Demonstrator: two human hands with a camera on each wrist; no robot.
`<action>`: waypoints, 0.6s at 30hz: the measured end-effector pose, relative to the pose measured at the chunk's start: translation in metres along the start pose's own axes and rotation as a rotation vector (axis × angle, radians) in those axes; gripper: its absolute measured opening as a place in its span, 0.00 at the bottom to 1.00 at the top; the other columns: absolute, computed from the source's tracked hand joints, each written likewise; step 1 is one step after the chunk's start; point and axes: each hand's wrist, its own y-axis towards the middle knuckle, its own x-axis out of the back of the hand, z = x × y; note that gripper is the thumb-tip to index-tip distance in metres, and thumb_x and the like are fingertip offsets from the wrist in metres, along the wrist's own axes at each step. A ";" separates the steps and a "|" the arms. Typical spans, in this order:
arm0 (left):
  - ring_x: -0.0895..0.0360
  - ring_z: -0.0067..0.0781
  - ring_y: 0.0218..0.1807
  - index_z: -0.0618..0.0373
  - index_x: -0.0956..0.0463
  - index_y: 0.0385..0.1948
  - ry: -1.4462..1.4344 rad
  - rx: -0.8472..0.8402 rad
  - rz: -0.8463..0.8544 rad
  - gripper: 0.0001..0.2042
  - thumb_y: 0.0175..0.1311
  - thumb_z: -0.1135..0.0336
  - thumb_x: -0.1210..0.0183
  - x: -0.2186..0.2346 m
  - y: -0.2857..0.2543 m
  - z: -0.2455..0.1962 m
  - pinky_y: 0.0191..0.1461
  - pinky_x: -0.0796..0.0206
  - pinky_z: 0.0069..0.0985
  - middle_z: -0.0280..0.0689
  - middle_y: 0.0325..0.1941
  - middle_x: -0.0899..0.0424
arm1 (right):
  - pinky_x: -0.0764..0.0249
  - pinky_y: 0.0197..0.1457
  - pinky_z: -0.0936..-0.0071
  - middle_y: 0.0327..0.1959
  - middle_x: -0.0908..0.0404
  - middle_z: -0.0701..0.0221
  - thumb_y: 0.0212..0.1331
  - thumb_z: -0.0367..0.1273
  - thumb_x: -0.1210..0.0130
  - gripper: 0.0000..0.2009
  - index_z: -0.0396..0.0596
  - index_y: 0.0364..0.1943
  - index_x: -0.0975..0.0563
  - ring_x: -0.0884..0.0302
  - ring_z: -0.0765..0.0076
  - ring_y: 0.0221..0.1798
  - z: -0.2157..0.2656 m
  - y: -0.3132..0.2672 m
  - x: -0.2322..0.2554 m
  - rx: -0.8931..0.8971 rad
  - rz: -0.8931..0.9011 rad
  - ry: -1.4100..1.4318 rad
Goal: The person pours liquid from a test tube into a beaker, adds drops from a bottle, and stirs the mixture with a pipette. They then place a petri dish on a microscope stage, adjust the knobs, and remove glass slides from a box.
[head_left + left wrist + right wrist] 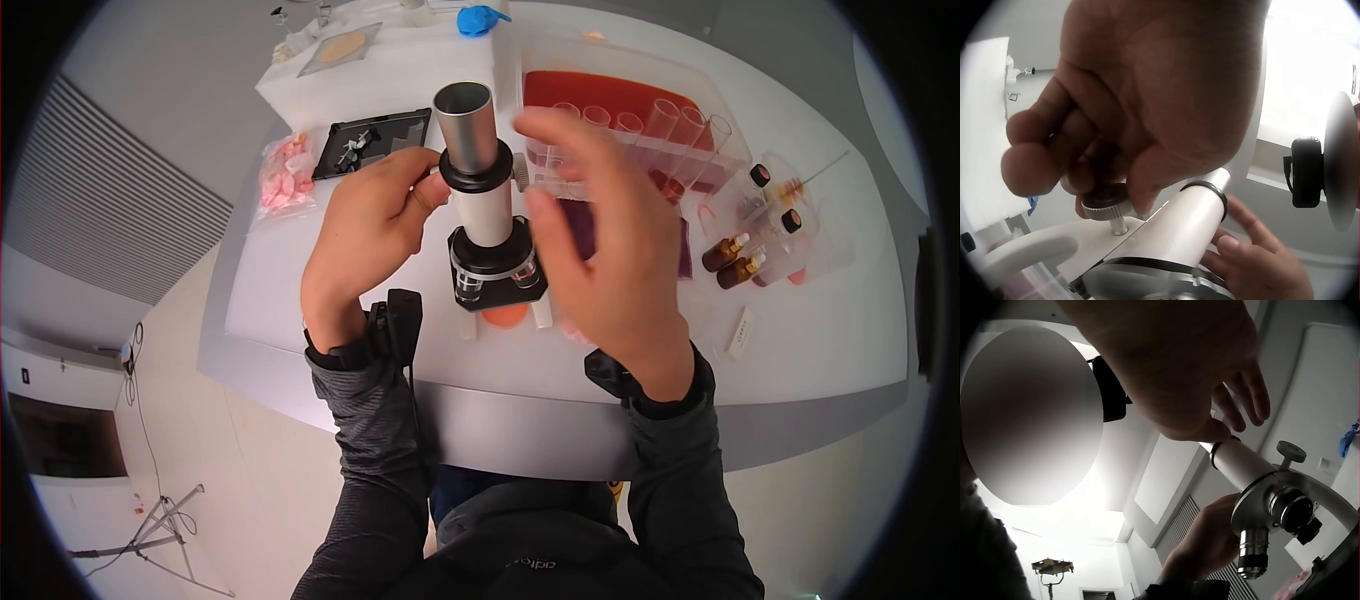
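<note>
A white and silver microscope (487, 215) stands upright at the middle of the table, its silver eyepiece tube (466, 125) on top and objective lenses (1252, 553) below. My left hand (365, 225) is at the left of the tube. In the left wrist view, the thumb and fingers of the left hand (1147, 94) pinch a ridged focus knob (1107, 203). My right hand (620, 240), slightly blurred, hovers right of the tube with fingers spread and nothing held. A second knob (1291, 451) shows bare in the right wrist view.
Behind on the right, a clear plastic bin (640, 70) with red inside stands near several clear tubes (662, 120). Brown dropper bottles (740, 270) lie at the right. A black tray (375, 140) and a bag of pink pieces (287, 178) lie left. A white block (390, 75) stands behind.
</note>
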 end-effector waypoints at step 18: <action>0.23 0.31 0.21 0.63 0.25 0.44 -0.037 0.054 0.049 0.15 0.71 0.58 0.46 -0.001 -0.001 -0.001 0.28 0.35 0.29 0.40 0.23 0.21 | 0.23 0.41 0.64 0.37 0.16 0.58 0.47 0.46 0.30 0.49 0.41 0.71 0.45 0.15 0.55 0.37 -0.003 -0.010 -0.004 -0.407 0.489 0.043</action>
